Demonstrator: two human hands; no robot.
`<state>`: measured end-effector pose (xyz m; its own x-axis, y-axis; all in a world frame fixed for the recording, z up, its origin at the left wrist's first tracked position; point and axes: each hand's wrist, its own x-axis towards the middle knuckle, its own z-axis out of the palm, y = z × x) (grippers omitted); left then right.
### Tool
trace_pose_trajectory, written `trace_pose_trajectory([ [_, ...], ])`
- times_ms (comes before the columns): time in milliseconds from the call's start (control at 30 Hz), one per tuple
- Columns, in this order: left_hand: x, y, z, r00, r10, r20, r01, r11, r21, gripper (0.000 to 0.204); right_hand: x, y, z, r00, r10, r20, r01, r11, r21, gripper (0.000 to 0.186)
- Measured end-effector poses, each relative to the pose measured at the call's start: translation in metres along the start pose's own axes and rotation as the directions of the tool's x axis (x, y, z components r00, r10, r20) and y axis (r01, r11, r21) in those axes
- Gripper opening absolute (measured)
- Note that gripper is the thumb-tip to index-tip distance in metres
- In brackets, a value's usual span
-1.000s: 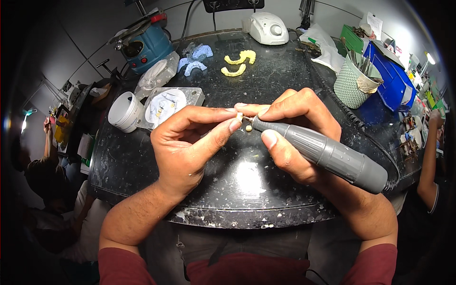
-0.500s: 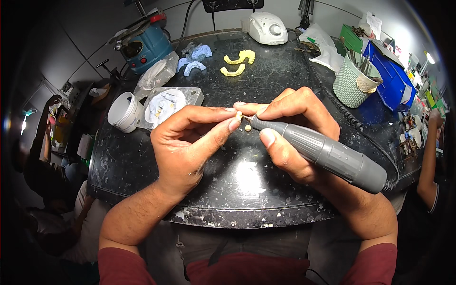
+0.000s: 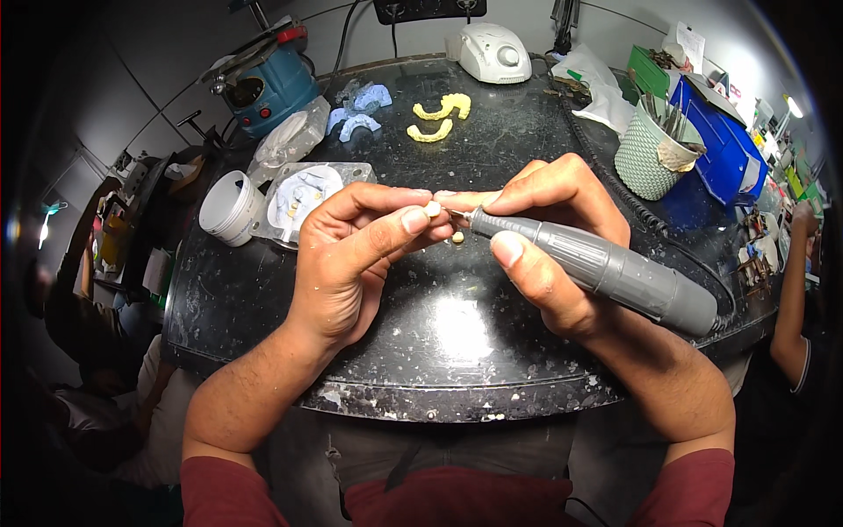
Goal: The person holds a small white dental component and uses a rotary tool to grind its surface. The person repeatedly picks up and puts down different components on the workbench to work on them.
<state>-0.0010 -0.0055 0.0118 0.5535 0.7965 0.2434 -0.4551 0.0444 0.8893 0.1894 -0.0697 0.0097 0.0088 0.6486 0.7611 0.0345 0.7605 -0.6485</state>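
Between the thumb and fingertips of my left hand (image 3: 338,255) is a small tooth-coloured dental crown (image 3: 432,209). My right hand (image 3: 566,198) is wrapped round a dark grey rotary handpiece (image 3: 615,270), held like a pen, with its body slanting down to the right. Its thin bur (image 3: 457,213) points left at the crown; whether they touch I cannot tell. The right index fingertip reaches close to the left fingertips. Just below the bur, a second small crown (image 3: 457,237) lies on the black table (image 3: 527,378).
Left of my hands are a plaster model (image 3: 303,195) in a clear case and a white tub (image 3: 230,209). Yellow arch pieces (image 3: 430,131) and blue ones (image 3: 360,126) lie farther back. A white control unit (image 3: 494,54), blue machine (image 3: 272,88) and green tool basket (image 3: 652,158) stand around.
My left hand has turned slightly and shifted, showing more of the crown. The handpiece has moved a little right, its rear end rising.
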Motion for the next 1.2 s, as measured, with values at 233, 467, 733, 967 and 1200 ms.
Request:
trace_pose_trajectory([
  [233,0.0,0.001,0.001,1.0,-0.023,0.018,0.024,0.998,-0.051,0.015,0.001,-0.001,0.001,1.0,0.018,0.0,-0.018,1.0,-0.018,0.016],
  [467,0.0,0.001,0.002,0.999,-0.031,0.014,0.031,0.998,-0.054,0.015,0.002,-0.003,0.002,0.999,0.053,0.013,-0.052,0.997,-0.055,0.014],
  [733,0.005,-0.003,-0.01,0.968,-0.193,0.163,0.236,0.922,-0.308,0.022,0.0,-0.009,0.0,0.997,0.064,0.048,-0.057,0.991,-0.12,0.023],
  [967,0.005,-0.003,-0.006,0.98,-0.185,0.071,0.197,0.947,-0.252,0.023,0.001,-0.004,0.002,0.999,0.016,-0.037,-0.018,0.998,-0.06,0.018],
  [1200,0.005,-0.003,-0.007,0.979,-0.185,0.086,0.201,0.945,-0.258,0.022,0.0,0.001,0.003,0.999,-0.022,-0.041,0.018,0.996,-0.085,0.018],
])
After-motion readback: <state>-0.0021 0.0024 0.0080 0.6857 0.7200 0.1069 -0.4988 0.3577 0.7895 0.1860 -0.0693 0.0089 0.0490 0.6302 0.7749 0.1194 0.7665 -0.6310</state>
